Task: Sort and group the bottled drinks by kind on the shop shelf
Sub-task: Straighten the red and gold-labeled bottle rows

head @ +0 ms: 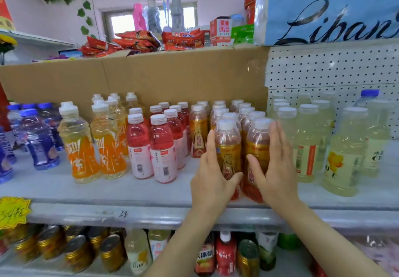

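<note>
Between the two hands, at the front edge of the grey shelf (108, 192), stand two gold-labelled bottles (228, 158) with white caps, side by side and touching. Left hand (212, 177) lies flat against the left bottle, fingers straight and pointing up, thumb reaching across its lower front. Right hand (275, 164) presses flat on the outer side of the right bottle, fingers straight and together, thumb angled over the label. Behind the hands more bottles of the same gold kind stand in rows. Just left of the left hand are the red drinks with pink labels (162, 149), then further left the orange-labelled bottles (79, 147), and beyond them the blue bottles (41, 140). Right of the right hand stand the pale yellow drinks (306, 143). Behind them all rises a cardboard sheet (151, 76). Below the wrists, on the lower shelf, sit gold-rimmed cans (77, 250).
</note>
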`<state>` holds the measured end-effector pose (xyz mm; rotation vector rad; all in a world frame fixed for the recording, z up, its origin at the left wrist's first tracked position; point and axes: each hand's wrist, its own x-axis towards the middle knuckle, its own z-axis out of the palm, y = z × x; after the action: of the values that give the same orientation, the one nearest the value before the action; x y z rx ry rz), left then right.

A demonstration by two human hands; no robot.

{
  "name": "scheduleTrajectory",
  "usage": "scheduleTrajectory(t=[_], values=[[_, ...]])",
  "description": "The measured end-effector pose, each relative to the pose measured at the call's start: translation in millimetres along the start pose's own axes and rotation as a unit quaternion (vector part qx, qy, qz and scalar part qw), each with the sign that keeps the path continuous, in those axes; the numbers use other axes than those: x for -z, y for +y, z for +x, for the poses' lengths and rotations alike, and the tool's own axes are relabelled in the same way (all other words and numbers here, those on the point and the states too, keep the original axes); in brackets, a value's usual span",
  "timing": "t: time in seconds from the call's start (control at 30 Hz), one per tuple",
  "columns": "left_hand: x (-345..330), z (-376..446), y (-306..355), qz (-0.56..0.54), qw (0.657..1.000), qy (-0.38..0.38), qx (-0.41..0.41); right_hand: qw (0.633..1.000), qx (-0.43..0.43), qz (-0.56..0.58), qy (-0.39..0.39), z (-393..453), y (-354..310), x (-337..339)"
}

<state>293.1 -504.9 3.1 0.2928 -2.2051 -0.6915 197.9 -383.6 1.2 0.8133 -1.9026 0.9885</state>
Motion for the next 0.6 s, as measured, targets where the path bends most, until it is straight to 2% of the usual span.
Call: scheduleTrajectory(t=[0.23, 0.4, 0.6], values=[[15, 6, -26, 0.054, 0.996, 0.054, 0.041, 0.998, -0.039, 0.028, -0.033, -8, -5, 3], [6, 38, -42, 0.117, 0.991, 0.034, 0.055, 0.990, -0.092, 0.084, -0.065, -13, -4, 5], [-17, 73, -48, 0.137, 0.987, -0.005, 0.081, 0.985, -0.104, 0.113, -0.080, -13, -5, 6]])
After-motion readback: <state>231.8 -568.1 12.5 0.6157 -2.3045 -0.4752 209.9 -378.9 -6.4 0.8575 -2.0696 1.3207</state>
